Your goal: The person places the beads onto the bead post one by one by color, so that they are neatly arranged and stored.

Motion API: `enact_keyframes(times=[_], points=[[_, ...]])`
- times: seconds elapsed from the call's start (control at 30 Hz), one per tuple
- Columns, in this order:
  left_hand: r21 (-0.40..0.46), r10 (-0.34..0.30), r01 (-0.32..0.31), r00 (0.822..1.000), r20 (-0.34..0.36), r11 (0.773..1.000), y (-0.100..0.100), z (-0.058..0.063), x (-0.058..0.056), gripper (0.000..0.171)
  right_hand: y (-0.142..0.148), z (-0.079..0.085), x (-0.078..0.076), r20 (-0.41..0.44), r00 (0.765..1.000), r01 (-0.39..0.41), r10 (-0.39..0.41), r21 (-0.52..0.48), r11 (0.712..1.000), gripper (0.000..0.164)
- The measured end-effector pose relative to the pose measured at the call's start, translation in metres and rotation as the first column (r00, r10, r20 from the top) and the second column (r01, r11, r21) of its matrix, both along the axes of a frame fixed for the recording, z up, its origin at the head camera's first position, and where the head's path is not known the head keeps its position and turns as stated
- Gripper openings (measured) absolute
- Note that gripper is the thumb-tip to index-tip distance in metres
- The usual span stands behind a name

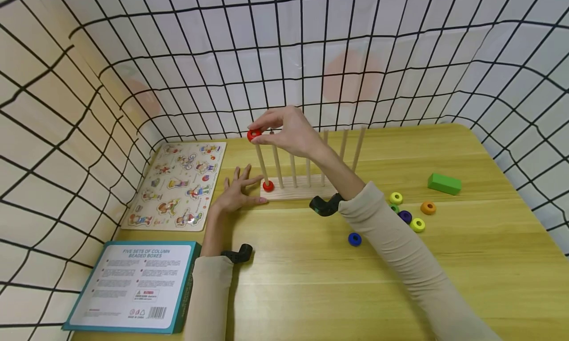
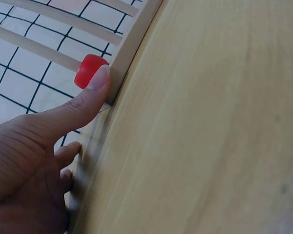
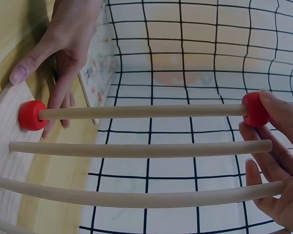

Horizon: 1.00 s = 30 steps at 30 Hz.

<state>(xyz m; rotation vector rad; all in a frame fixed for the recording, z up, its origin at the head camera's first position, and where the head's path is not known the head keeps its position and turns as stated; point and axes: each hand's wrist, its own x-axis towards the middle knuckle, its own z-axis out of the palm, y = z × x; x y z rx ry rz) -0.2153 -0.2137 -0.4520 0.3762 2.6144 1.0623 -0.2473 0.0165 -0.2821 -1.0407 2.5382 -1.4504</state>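
My right hand [image 1: 291, 132] pinches a red bead [image 3: 256, 110] between thumb and fingers at the top of the leftmost wooden peg [image 3: 141, 111]. The peg's tip meets the bead in the right wrist view. A second red bead [image 1: 268, 186] sits at the foot of that peg, on the wooden base [image 1: 293, 194] of the peg stand. Spread around the base's left end, my left hand [image 1: 235, 192] touches it with thumb and index finger. In the left wrist view its thumb [image 2: 83, 105] overlaps the lower red bead [image 2: 90, 69]. The other pegs bear no beads that I can see.
Right of the stand lie loose beads: blue [image 1: 354, 239], purple [image 1: 405, 216], orange [image 1: 428, 207], yellow [image 1: 417, 225] and others, near a green block [image 1: 444, 184]. A picture board [image 1: 178, 183] and a teal-edged box [image 1: 129, 286] lie left. Black netting [image 1: 302, 79] borders the table.
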Motion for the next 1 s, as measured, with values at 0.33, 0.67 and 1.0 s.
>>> enact_keyframes(times=[0.33, 0.67, 1.0], points=[[0.003, -0.017, 0.017, 1.000, -0.005, 1.000, 0.000, -0.002, -0.002, 0.076, 0.007, 0.004, 0.005, -0.063, 0.998, 0.014, -0.012, 0.039, 0.999, 0.027], [-0.002, -0.012, 0.011, 1.000, -0.023, 1.000, -0.002, -0.003, -0.001, 0.076, 0.067, 0.011, 0.028, -0.172, 0.979, 0.103, -0.113, -0.064, 0.993, 0.027], [0.010, -0.015, 0.015, 1.000, -0.009, 1.000, -0.001, -0.002, 0.000, 0.077, 0.176, -0.003, 0.057, -0.214, 0.914, 0.346, -0.345, -0.036, 0.938, 0.031]])
